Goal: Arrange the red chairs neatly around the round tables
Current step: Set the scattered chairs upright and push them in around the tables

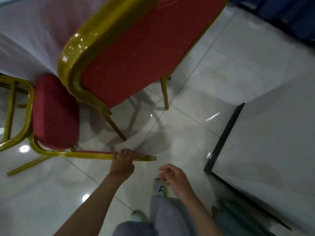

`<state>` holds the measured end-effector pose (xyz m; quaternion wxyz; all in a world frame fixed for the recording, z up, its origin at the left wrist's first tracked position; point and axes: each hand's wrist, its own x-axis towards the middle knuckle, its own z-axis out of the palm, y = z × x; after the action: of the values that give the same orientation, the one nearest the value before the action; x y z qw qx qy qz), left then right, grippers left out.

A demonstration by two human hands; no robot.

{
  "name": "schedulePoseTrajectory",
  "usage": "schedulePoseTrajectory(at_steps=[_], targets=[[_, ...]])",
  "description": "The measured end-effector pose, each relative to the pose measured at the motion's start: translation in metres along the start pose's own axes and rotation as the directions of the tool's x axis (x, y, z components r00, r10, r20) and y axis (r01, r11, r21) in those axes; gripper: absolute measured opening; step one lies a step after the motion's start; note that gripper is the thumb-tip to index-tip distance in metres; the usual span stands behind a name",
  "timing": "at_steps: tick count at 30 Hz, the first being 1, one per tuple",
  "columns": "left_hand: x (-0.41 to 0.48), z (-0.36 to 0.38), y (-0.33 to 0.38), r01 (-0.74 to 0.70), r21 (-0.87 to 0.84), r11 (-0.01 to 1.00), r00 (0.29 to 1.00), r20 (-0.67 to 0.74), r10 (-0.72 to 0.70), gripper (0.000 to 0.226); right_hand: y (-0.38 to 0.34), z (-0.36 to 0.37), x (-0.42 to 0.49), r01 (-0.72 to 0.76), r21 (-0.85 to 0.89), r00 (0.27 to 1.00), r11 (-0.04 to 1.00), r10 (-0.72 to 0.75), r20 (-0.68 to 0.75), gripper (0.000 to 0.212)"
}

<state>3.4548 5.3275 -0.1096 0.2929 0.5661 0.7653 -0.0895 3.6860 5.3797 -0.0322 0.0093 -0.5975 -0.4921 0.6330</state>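
**Left hand on the chair's back rail**

My left hand (123,161) grips the gold top rail of the nearer red chair (54,113), with the fingers (125,152) curled over it near 6 o'clock. Its seat lies at 9 o'clock, just beside the second red chair (136,53) at 12, which stands against the white-draped counter (30,34) (blurred here). My right hand (173,178) hangs loosely curled, holding nothing, above my shoe (160,187).

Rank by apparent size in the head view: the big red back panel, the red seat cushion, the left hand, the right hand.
1. red back panel
2. red seat cushion
3. left hand, gripping the gold frame, and right hand look alike; not ranked
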Motion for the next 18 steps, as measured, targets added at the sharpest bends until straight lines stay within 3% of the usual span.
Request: schedulePoseTrajectory(at_steps=[3,10,18], targets=[[0.022,0.013,-0.005,-0.012,0.155,0.988,0.989,0.146,-0.011,0.059,0.001,0.005,0.028,0.014,0.033,0.999,0.999,-0.013,-0.033,0.026],[0.056,0.034,0.001,-0.126,0.169,0.977,0.987,0.118,0.107,0.044,0.0,0.011,0.045,0.049,0.026,0.999,0.998,-0.049,-0.023,0.024],[0.059,0.036,0.014,-0.278,0.415,0.866,0.96,0.114,0.254,0.036,-0.002,-0.037,0.026,0.079,-0.024,0.994,0.997,-0.081,-0.079,0.02]])
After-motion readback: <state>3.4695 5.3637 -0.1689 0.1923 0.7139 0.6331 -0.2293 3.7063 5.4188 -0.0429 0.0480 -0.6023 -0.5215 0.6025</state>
